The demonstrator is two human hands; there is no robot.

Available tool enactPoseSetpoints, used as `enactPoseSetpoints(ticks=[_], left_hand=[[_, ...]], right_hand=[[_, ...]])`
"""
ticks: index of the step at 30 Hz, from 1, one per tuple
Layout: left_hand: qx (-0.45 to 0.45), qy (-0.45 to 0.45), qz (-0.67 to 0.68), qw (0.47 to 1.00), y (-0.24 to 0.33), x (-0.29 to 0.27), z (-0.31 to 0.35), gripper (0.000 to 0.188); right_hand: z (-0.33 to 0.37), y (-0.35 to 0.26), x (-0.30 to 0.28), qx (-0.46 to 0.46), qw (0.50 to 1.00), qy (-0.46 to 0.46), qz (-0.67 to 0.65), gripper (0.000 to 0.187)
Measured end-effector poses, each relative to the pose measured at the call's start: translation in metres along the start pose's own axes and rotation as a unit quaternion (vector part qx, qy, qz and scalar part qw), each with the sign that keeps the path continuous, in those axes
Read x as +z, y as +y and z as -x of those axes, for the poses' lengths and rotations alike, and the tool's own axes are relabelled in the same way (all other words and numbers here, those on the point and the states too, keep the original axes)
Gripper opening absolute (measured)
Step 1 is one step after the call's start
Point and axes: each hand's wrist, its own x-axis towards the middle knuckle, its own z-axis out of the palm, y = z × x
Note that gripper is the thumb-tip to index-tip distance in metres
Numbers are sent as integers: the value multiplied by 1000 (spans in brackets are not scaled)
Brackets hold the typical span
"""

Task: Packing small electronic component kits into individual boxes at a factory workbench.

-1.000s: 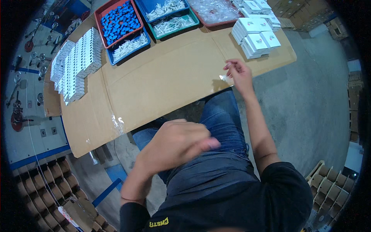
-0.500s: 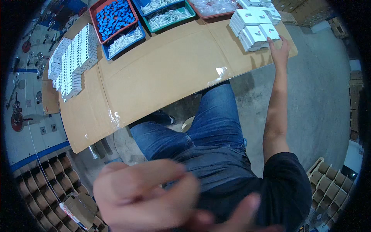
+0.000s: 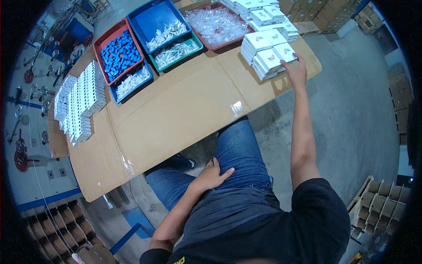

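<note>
My right hand (image 3: pixel 297 74) reaches to the near right corner of a stack of flat white boxes (image 3: pixel 259 46). Its thumb and fingers grip the end of a small white box (image 3: pixel 284 52) on top, which still rests on the stack. My left hand (image 3: pixel 212 176) lies on my jeans at the inner thigh, fingers stretched and thumb apart, with nothing in it. Both forearms are bare below dark short sleeves.
Across the cardboard-covered table (image 3: pixel 176 119) stand a red tray of blue pieces (image 3: pixel 118 55), blue trays (image 3: pixel 151 20) and a green tray (image 3: pixel 161 68) with white sticks, and a red tray of clear plastic (image 3: pixel 217 28). White boxes (image 3: pixel 83 101) are stacked at left.
My left hand, blurred close to the camera before, has come down onto my thigh. My right hand stays at the same stack. The view has tilted, showing more of the table's far side.
</note>
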Motion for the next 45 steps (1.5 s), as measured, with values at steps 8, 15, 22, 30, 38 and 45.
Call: enactPoseSetpoints(ticks=[8, 15, 22, 30, 38, 45], left_hand=[[-58, -110, -44, 991, 18, -11, -41, 152], [-13, -250, -73, 965, -3, -36, -78, 141], [9, -308, -77, 948, -25, -56, -108, 132], [32, -205, 32, 978, -44, -34, -96, 127], [61, -74, 192, 977, -32, -12, -49, 113], [154, -17, 188, 970, -8, -57, 22, 62]], right_hand=[[19, -16, -44, -15, 927, 148, -343, 74], [78, -83, -115, -53, 839, 221, -494, 87], [90, -82, -133, -81, 886, 158, -428, 91], [86, -90, -129, -115, 898, 153, -396, 91], [101, -114, -117, -132, 929, 86, -336, 95], [108, -158, -76, -135, 912, 18, -386, 99]])
